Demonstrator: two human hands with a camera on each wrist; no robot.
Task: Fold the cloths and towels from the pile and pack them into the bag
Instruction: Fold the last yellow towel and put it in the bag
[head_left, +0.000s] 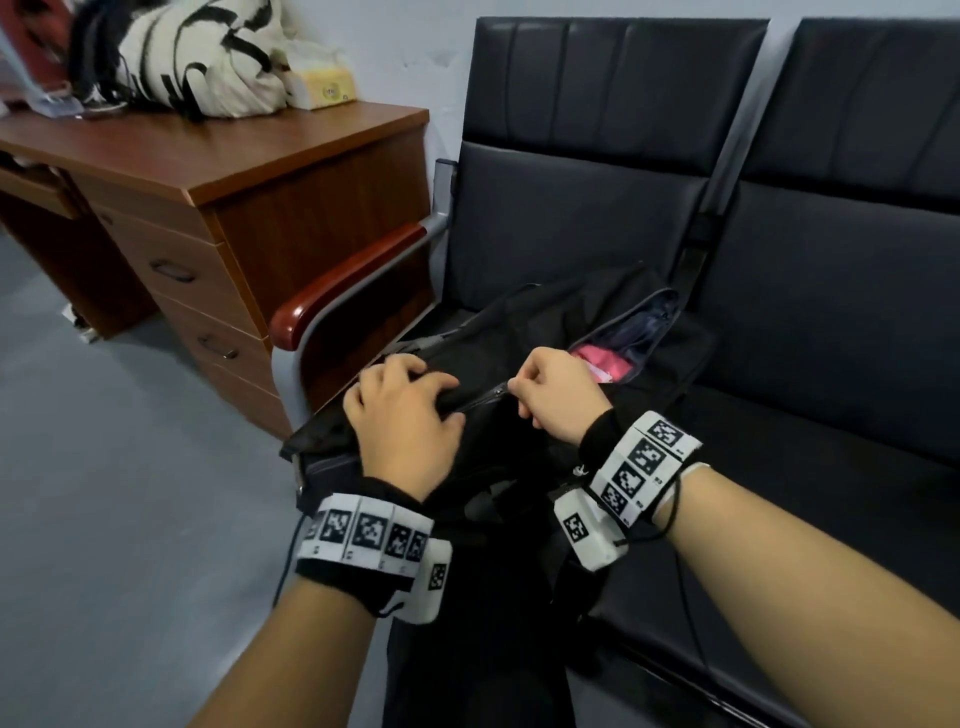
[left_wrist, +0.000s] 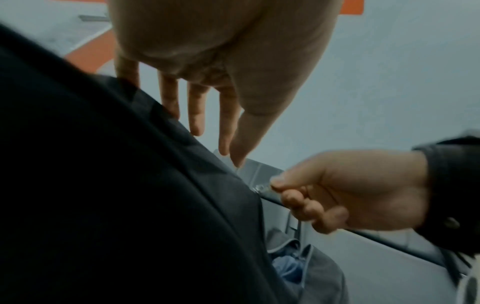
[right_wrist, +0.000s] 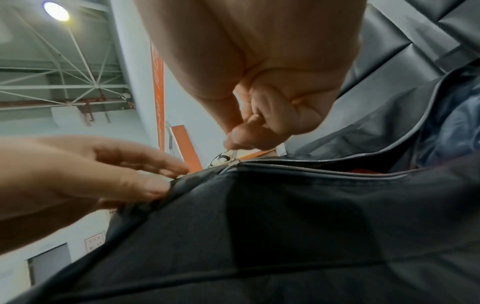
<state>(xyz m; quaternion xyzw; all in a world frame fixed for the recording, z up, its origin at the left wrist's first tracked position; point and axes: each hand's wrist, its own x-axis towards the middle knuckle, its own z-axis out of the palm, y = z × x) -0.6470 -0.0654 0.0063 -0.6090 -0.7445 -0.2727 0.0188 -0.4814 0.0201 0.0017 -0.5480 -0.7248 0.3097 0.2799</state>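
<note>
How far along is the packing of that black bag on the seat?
Nearly finished, it seems. Done: a pink cloth already lies inside the bag. In hand: the left hand steadies the bag's near end while the right hand pinches the zip pull. Left: the zip's far stretch is open, so closing remains. No pile of cloths is in view, so I cannot tell whether more are waiting.

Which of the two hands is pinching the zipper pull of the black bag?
The right hand: thumb and forefinger pinch the zipper pull. The left hand only lies spread on the black bag.
</note>
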